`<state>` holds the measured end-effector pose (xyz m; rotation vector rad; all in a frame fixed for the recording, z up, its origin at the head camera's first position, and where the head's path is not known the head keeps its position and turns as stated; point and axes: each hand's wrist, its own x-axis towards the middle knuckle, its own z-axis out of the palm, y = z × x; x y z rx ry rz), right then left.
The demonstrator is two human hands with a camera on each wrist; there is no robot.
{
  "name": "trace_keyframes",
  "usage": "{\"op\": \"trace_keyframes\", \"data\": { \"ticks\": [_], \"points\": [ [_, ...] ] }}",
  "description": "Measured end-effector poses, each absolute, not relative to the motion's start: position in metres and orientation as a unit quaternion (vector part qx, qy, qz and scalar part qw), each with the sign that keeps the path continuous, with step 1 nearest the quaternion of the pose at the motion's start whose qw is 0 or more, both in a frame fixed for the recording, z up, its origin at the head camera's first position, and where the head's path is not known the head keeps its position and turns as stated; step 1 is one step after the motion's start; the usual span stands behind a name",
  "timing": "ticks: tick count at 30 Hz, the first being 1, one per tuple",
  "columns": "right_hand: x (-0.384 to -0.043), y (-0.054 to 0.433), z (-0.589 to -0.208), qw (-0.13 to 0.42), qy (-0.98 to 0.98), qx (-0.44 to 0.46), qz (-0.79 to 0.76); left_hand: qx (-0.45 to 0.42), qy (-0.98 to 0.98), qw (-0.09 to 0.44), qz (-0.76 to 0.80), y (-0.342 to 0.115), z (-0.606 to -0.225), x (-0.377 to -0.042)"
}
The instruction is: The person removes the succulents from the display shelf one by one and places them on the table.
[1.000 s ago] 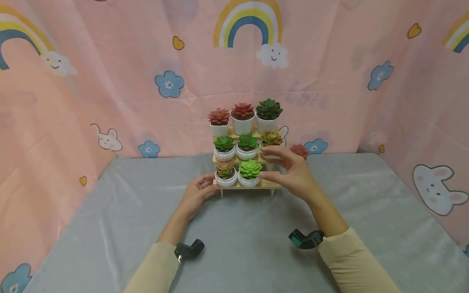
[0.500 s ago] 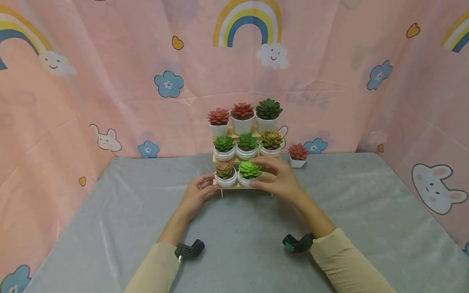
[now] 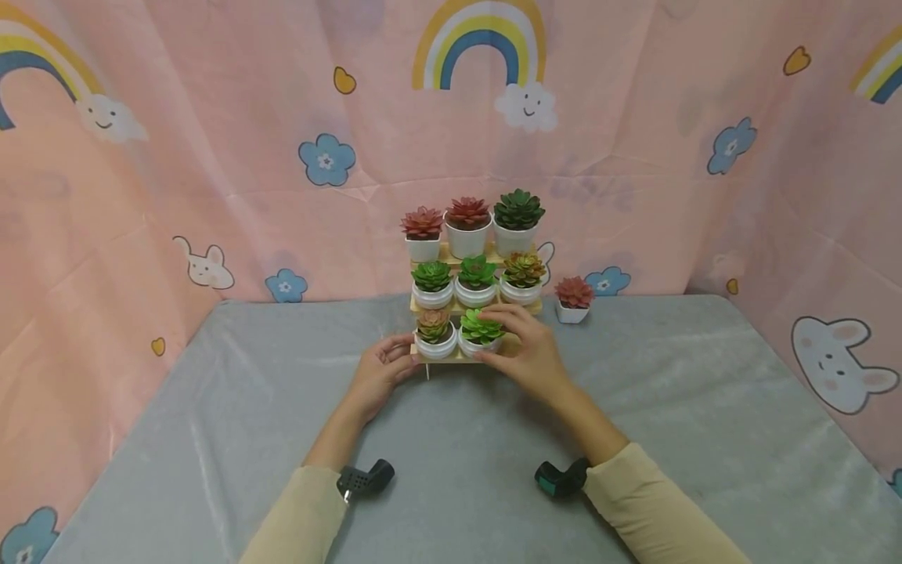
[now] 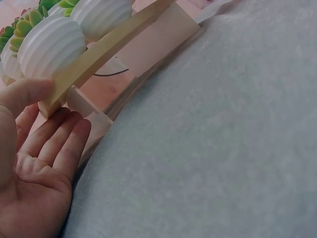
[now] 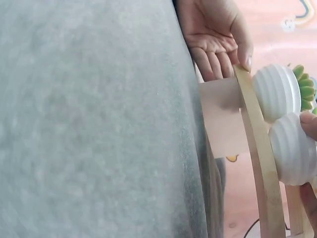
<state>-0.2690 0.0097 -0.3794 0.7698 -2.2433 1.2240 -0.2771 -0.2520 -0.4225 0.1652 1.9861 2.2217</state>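
A small wooden tiered stand (image 3: 465, 360) carries potted succulents in white pots on its three tiers. At the left end of the bottom tier, my left hand (image 3: 384, 376) holds the board, with the thumb on its edge and the fingers beneath, as the left wrist view shows. My right hand (image 3: 532, 356) has its thumb and fingers about the white pot of a bright green succulent (image 3: 481, 327), standing on the bottom tier. Beside that pot on the left is a brownish-green succulent (image 3: 434, 333). The fingers hide the pot's right side.
Off the stand, to its right, a red succulent (image 3: 574, 299) in a square white pot stands on the grey cloth (image 3: 282, 423). The middle and top tiers hold several more potted succulents. Behind hangs a pink curtain (image 3: 620, 102) with rainbows.
My right hand has moved left from the free right end of the bottom tier to the bright green succulent's pot, uncovering the red succulent behind it. My left hand stays in place.
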Motion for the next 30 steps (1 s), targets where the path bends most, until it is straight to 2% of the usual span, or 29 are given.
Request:
{"op": "trace_keyframes", "data": {
  "ticks": [20,30],
  "points": [
    [-0.265,0.008,-0.382,0.278,-0.814,0.296,0.415,0.052,0.667,0.077,0.739,-0.251,-0.422,-0.275],
    [-0.259,0.02,-0.353,0.31,-0.793,0.322,0.414,0.047,0.672,0.078,0.735,-0.251,-0.423,-0.276]
  ]
}}
